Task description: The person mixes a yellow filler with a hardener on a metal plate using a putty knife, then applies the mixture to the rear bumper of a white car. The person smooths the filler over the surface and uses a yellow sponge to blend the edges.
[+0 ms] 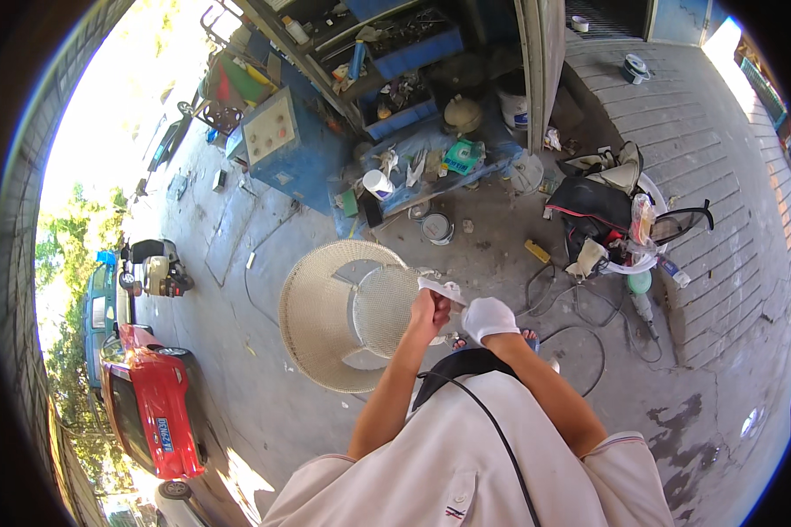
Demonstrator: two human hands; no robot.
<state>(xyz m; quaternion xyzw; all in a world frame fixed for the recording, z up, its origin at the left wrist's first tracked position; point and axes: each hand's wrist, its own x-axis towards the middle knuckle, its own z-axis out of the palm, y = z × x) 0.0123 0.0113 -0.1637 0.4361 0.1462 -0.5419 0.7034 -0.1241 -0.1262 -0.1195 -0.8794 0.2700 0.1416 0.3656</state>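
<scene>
While the bare left hand (428, 314) grasps a white cloth (441, 288) between thumb and fingers, the right hand (489, 321), in a white glove, sits just beside it; whether its fingers grip anything cannot be told. The cloth is held up in front of the body, by the right edge of a cream woven chair (312, 329) on the concrete floor (237, 325). Near the floor's edge with the grooved ramp (721, 176) lie a power tool (643, 307) and a black bag (593, 204).
</scene>
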